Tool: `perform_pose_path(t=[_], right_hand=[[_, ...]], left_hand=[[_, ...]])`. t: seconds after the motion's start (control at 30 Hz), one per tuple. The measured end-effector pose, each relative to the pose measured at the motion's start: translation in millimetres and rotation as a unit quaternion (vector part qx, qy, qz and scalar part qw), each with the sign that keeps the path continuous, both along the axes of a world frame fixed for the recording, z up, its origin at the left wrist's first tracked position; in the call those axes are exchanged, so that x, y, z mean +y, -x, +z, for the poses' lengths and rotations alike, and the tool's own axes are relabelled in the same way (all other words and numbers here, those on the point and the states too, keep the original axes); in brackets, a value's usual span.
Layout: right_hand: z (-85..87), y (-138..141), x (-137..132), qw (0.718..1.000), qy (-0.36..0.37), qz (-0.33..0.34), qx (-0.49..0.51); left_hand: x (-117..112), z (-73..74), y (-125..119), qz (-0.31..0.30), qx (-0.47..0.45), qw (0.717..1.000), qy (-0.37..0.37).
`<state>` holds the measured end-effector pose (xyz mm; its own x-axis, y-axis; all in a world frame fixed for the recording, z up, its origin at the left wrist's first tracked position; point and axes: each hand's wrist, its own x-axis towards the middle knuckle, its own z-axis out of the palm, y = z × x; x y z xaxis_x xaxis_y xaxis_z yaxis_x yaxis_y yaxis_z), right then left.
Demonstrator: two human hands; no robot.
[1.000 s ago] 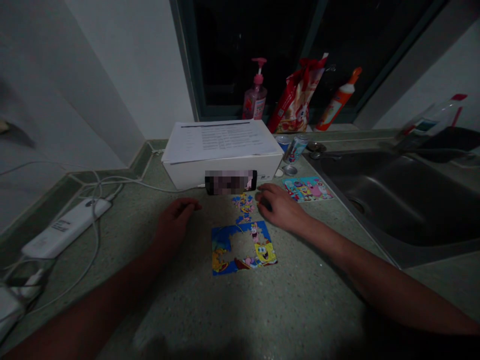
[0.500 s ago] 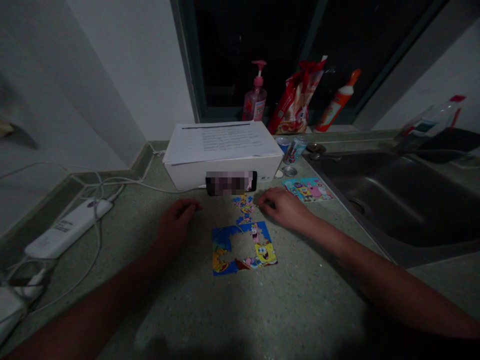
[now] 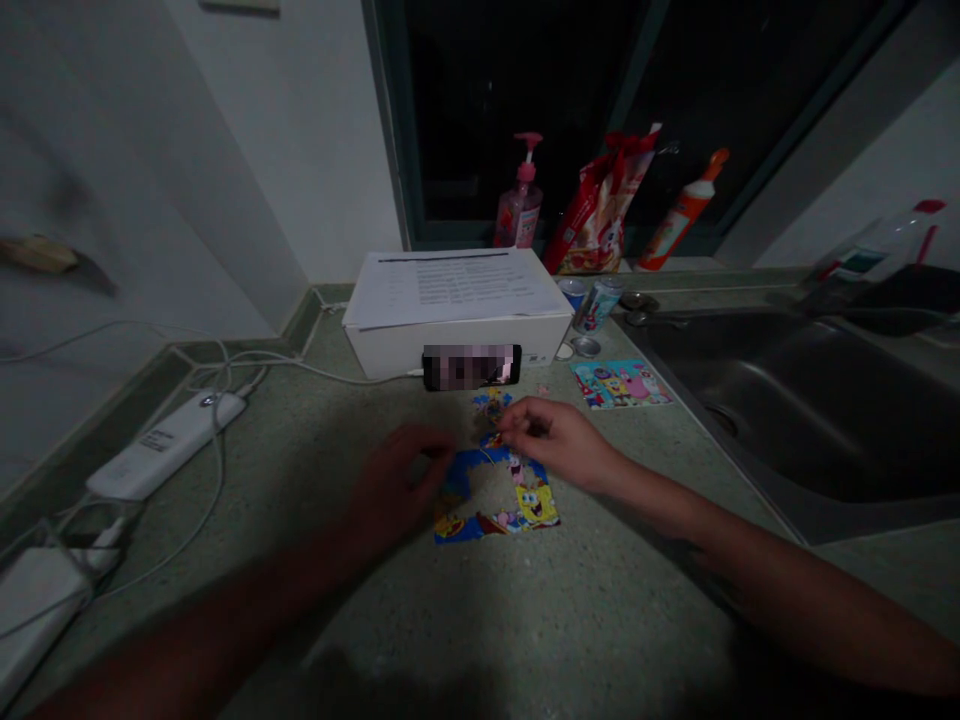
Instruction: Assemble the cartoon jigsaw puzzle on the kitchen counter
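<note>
"Blue and yellow mark the SpongeBob jigsaw puzzle [image 3: 536, 505], low centre of the frame in my head view, bare countertop [image 3: 487, 610] showing through its middle."

"And your hands?"

"My left hand [image 3: 394, 485] hides part of the puzzle's left side, fingers and thumb curled narrow; I can't tell if they hold anything. My right hand [image 3: 566, 442] has its fingertips drawn close beside the loose pieces [image 3: 489, 398]; whether one is pinched there, I can't tell."

"Behind those?"

"A smartphone [image 3: 469, 370] on its long edge, before a white box [image 3: 386, 350]."
</note>
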<state>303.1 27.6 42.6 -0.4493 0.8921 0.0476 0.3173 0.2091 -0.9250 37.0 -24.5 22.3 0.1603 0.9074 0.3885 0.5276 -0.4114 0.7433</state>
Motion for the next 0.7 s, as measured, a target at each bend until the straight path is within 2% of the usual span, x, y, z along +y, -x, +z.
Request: perform_pose_path(t=[0.07,0.2,0.43,0.7], right_hand=[[1.9,8.6,-14.0,1.000,-0.019,0.015,-0.006],[3.4,21.0,-33.0,0.995,-0.089,0.029,-0.025],[2.9,25.1,-41.3,0.980,-0.190,0.038,-0.051],[-2.8,28.8,-44.0,0.983,-0.173,0.018,-0.053]], left_hand=[[-9.1,2.1,-6.8,-0.027,-0.009,1.000,0.000],[-17.6,0.3,-12.7,-0.027,-0.024,0.999,0.023],[-18.2,-3.8,-16.4,-0.025,-0.033,0.995,0.089],[-13.8,3.1,-17.9,-0.013,-0.098,0.983,0.156]])
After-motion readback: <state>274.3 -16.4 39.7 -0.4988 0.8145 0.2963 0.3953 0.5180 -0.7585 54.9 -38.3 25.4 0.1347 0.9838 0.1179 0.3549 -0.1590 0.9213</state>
